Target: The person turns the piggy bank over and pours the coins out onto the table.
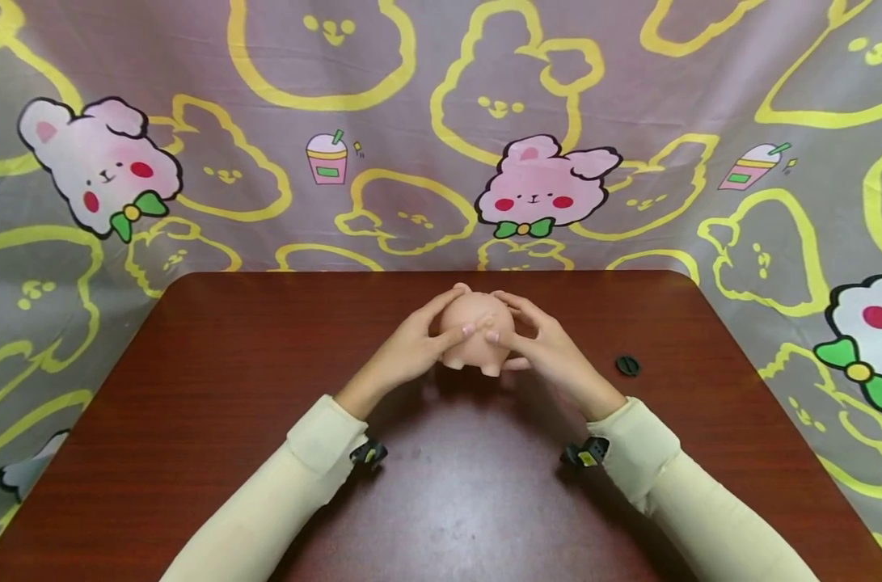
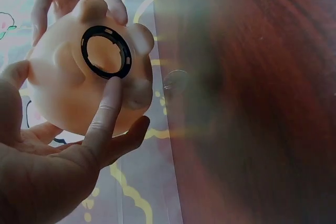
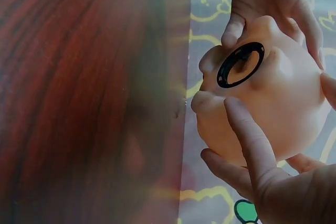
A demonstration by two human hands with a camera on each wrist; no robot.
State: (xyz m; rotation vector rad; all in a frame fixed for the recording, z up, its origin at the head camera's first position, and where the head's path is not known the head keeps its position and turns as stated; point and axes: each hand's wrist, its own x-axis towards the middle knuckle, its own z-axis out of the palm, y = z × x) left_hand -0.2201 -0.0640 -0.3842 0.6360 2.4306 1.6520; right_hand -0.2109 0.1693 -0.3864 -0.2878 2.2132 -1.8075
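A round, peach-pink piggy bank (image 1: 478,311) is held up above the table between both hands. My left hand (image 1: 404,347) grips its left side, with the thumb across the near face. Opposite it, my right hand (image 1: 557,347) grips the right side, its thumb close to the left one. The left wrist view shows the bank's underside with stubby feet and a round hole (image 2: 105,54) edged by a black ring. One left fingertip (image 2: 113,88) lies right at the ring's edge. A right finger (image 3: 247,129) is stretched along the underside in the right wrist view.
A small dark round plug (image 1: 627,365) with a ridge across it lies on the table, right of the right hand. The reddish-brown wooden table (image 1: 193,388) has a patterned cloth (image 1: 411,145) hanging behind it and at its sides.
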